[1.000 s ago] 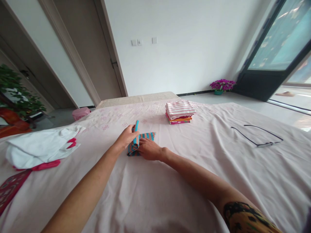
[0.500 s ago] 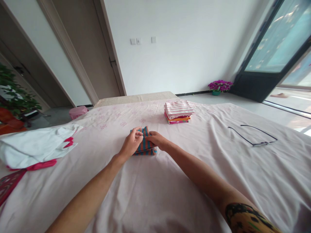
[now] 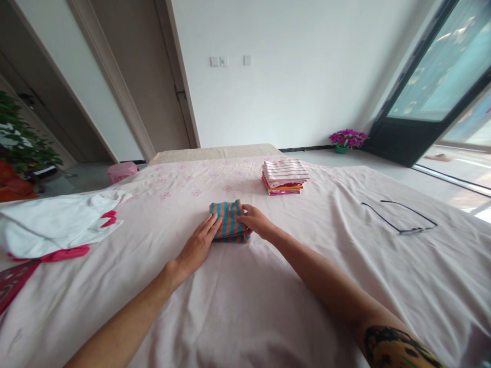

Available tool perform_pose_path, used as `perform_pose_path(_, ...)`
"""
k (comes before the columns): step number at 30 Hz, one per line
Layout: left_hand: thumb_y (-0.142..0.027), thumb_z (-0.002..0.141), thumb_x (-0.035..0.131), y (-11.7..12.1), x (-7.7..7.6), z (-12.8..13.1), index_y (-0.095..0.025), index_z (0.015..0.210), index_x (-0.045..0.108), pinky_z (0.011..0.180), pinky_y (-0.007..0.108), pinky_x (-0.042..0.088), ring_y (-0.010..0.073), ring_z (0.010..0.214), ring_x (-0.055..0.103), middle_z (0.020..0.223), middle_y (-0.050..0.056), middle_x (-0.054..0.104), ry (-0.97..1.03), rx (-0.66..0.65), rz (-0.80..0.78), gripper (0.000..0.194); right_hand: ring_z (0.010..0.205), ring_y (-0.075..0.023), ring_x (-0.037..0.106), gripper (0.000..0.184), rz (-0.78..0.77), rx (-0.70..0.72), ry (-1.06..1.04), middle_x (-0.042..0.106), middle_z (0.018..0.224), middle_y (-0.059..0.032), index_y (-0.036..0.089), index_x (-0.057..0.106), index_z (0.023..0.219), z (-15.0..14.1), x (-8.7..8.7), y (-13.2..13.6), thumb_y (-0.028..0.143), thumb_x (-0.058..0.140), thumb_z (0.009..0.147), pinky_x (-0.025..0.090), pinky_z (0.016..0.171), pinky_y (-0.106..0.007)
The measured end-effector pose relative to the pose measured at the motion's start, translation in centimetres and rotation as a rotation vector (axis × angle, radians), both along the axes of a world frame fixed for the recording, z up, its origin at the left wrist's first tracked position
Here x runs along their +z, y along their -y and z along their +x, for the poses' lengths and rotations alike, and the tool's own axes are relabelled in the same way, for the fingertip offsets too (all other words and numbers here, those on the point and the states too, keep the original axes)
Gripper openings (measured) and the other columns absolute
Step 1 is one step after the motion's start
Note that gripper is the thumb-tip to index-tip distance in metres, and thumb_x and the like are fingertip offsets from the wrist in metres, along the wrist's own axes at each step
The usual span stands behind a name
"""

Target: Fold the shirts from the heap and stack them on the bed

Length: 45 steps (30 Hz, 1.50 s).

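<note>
A folded striped cloth (image 3: pixel 229 220), blue and orange-brown, lies in a small block on the pale pink sheet (image 3: pixel 268 296). My left hand (image 3: pixel 199 239) rests with outstretched fingers on the cloth's left edge. At its right edge, my right hand (image 3: pixel 256 221) has thumb and fingers closed on the fabric; some fingertips are hidden behind the cloth. Beyond it to the right stands a stack of folded cloths (image 3: pixel 286 176), with a red-and-white striped one on top and orange and pink ones below.
White garments with red trim (image 3: pixel 57 222) lie in a loose heap at left, beside a dark red patterned cloth (image 3: pixel 15 283). Black-framed eyeglasses (image 3: pixel 416 230) lie on the sheet at right. A pink stool (image 3: pixel 123 172) and purple flowers (image 3: pixel 347 138) stand on the floor beyond.
The raised flap of the striped cloth has been folded down into a compact block. My left hand has gone from pinching it to lying flat; my right hand has shifted to its right edge.
</note>
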<state>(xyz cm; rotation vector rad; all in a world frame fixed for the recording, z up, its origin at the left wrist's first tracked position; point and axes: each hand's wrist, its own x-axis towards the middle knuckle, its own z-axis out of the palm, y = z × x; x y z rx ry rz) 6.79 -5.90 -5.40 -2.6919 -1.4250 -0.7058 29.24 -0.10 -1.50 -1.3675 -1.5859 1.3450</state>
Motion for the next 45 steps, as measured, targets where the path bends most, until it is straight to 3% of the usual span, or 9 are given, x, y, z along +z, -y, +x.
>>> perform_pose_path(4, 0.004, 0.083, 0.03, 0.4, 0.2, 0.2, -0.017, 0.147, 0.044, 0.119, 0.049, 0.031, 0.0248, 0.15, 0.022, 0.158, 0.011, 0.036, -0.039, -0.029, -0.067, 0.069, 0.057, -0.0175, 0.064, 0.046, 0.019, 0.033, 0.228, 0.07, 0.084, -0.0036, 0.019, 0.053, 0.128, 1.4, -0.8, 0.2, 0.022, 0.059, 0.082, 0.051, 0.051, -0.028)
perform_pose_path(7, 0.002, 0.076, 0.038, 0.1, 1.7, 0.2, -0.02, 0.144, 0.048, 0.12, 0.053, 0.028, 0.0261, 0.148, 0.028, 0.153, 0.008, 0.044, 0.034, -0.018, -0.162, 0.072, 0.083, -0.0227, 0.068, 0.051, 0.266, -0.047, 0.517, 0.071, 0.1, -0.0089, 0.018, 0.046, 0.14, 1.8, 0.1, 0.7, 0.026, 0.053, 0.09, 0.054, 0.076, -0.035)
perform_pose_path(11, -0.013, 0.089, 0.035, -2.2, 4.1, 0.9, -0.019, 0.14, 0.053, 0.12, 0.043, 0.032, 0.0204, 0.143, 0.037, 0.147, 0.006, 0.052, 0.253, 0.053, -0.134, 0.054, 0.125, -0.0283, 0.052, 0.05, 0.69, -0.116, 0.758, 0.057, 0.136, -0.0156, 0.015, 0.042, 0.146, 0.2, 1.9, 2.1, 0.031, 0.042, 0.098, 0.043, 0.102, -0.042)
perform_pose_path(15, -0.024, 0.097, 0.031, -5.1, 3.2, 2.4, -0.013, 0.136, 0.056, 0.118, 0.045, 0.032, 0.0235, 0.142, 0.04, 0.144, 0.012, 0.054, 0.144, 0.114, -0.095, 0.048, 0.142, -0.0282, 0.034, 0.054, 0.858, 0.065, 0.842, 0.044, 0.15, -0.0165, 0.009, 0.039, 0.148, -2.1, 0.6, 3.4, 0.034, 0.041, 0.099, 0.026, 0.117, -0.044)
perform_pose_path(23, -0.033, 0.098, 0.036, -6.8, -1.4, 2.0, -0.014, 0.139, 0.052, 0.119, 0.049, 0.029, 0.0264, 0.145, 0.032, 0.148, 0.015, 0.048, -0.018, 0.111, -0.065, 0.048, 0.149, -0.0288, 0.018, 0.068, 0.786, 0.304, 0.831, 0.027, 0.16, -0.0149, 0.013, 0.029, 0.154, -0.1, -3.7, 2.2, 0.05, 0.043, 0.099, 0.021, 0.12, -0.048)
perform_pose_path(30, -0.036, 0.088, 0.055, -6.8, -1.3, 1.0, -0.015, 0.144, 0.043, 0.114, 0.05, 0.034, 0.0304, 0.139, 0.041, 0.145, 0.019, 0.05, 0.367, 0.392, -0.196, 0.061, 0.144, -0.0321, 0.028, 0.087, 0.762, 0.47, 0.662, 0.031, 0.157, -0.0148, 0.021, 0.034, 0.153, 3.7, -1.5, 2.7, 0.039, 0.074, 0.077, 0.033, 0.114, -0.049)
perform_pose_path(35, -0.031, 0.077, 0.069, -6.7, -0.3, 1.1, -0.015, 0.148, 0.034, 0.105, 0.04, 0.045, 0.0273, 0.129, 0.054, 0.145, 0.019, 0.05, 0.725, 0.409, -0.474, 0.081, 0.12, -0.0234, 0.051, 0.064, 0.884, 0.393, 0.537, 0.057, 0.133, -0.008, 0.024, 0.056, 0.135, 3.7, -1.6, 3.6, 0.005, 0.056, 0.074, 0.046, 0.101, -0.038)
perform_pose_path(38, -0.029, 0.078, 0.068, -6.1, 0.1, 0.4, -0.02, 0.148, 0.032, 0.101, 0.038, 0.049, 0.0246, 0.122, 0.059, 0.142, 0.015, 0.054, 0.836, 0.406, -0.43, 0.079, 0.112, -0.0198, 0.055, 0.061, 0.936, 0.403, 0.443, 0.064, 0.12, -0.0067, 0.021, 0.066, 0.12, 3.4, -1.6, 2.4, -0.004, 0.046, 0.068, 0.047, 0.099, -0.034)
perform_pose_path(45, -0.035, 0.087, 0.055, -3.7, 1.1, -1.1, -0.014, 0.138, 0.052, 0.113, 0.053, 0.035, 0.0355, 0.14, 0.039, 0.145, 0.02, 0.048, 0.263, 0.562, -0.09, 0.055, 0.099, -0.0169, 0.062, 0.06, 0.782, 0.208, 0.382, 0.067, 0.107, -0.0045, 0.02, 0.07, 0.106, 3.5, -2.7, 0.1, -0.005, 0.042, 0.059, 0.049, 0.09, -0.029)
